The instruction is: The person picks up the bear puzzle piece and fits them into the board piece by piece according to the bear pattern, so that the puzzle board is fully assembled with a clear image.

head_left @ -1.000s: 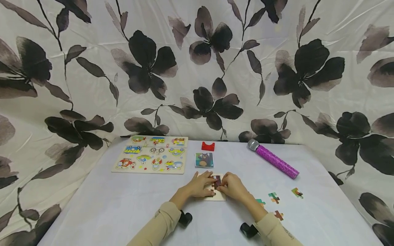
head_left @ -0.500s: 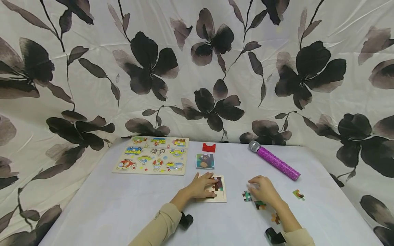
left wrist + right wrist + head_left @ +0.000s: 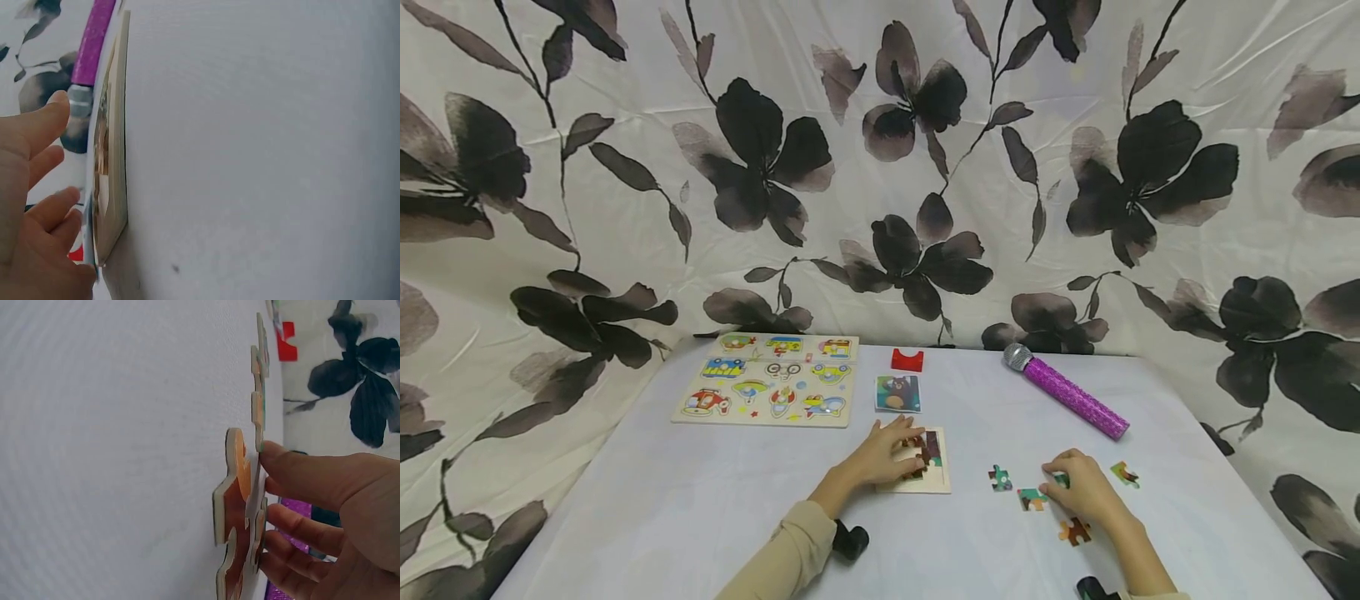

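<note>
My left hand [image 3: 878, 454] lies over the left part of a small wooden puzzle frame [image 3: 937, 478], fingers spread and thumb apart. Dark brown pieces show inside the frame; the hand hides part of them. To the right, my right hand [image 3: 1081, 486] reaches down among loose jigsaw pieces. Its fingertips are right at a green piece [image 3: 1062, 480], which they partly cover; in the right wrist view the thumb stands apart from that piece [image 3: 259, 534]. Close by lie a green piece [image 3: 1000, 478], a green-orange piece [image 3: 1032, 499] and a brown-orange piece [image 3: 1075, 532].
Another jigsaw piece [image 3: 1125, 475] lies right of the right hand. Behind are a purple glittery microphone [image 3: 1071, 396], a bear picture card [image 3: 898, 392] and a red notched block [image 3: 907, 359]. A vehicle puzzle board [image 3: 767, 379] lies back left, before a floral cloth [image 3: 880, 167].
The right hand has left the puzzle frame and moved right to the loose pieces, uncovering two of them. The left hand has stayed on the frame, its thumb shifting slightly up.
</note>
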A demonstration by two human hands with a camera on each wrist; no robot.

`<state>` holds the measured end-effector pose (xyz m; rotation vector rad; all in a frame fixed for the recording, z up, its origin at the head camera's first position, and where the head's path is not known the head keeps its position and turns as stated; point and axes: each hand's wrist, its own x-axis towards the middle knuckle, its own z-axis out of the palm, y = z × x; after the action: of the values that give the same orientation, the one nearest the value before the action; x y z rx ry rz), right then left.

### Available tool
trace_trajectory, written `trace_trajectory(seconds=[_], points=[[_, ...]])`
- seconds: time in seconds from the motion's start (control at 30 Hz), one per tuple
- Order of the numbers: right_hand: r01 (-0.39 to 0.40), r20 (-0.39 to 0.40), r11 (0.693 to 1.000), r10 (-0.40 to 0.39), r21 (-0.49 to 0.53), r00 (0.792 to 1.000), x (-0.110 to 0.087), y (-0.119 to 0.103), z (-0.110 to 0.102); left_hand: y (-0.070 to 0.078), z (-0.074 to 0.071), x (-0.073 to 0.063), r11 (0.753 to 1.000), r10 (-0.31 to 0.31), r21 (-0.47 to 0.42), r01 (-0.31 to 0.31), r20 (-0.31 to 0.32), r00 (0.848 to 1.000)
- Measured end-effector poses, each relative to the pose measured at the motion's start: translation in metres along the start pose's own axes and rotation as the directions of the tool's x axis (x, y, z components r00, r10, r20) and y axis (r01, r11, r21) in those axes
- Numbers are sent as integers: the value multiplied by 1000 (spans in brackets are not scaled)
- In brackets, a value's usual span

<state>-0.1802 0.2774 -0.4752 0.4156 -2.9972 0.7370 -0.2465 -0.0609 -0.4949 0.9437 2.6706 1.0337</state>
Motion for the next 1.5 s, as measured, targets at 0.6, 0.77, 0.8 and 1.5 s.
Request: trace_trajectory(seconds=[0.6,0.77,0.8,1.5], points=[[-12,-22,1000,12,22,1000,-1,-1,0,6,-6,-6,993,-13,121,7,55,998],[-12,-25,1000,13,17,1000,-1,-1,0,6,-5,-7,993,-16,121,9,55,998],[-14,-27,1000,14,16,1000,-2,-2,0,6,-5,-7,993,-14,117,7,53,998],[-20,-4,999,20,45,1000,3,-8,8,0,-22,-19,988,-123,110,111,106,987]])
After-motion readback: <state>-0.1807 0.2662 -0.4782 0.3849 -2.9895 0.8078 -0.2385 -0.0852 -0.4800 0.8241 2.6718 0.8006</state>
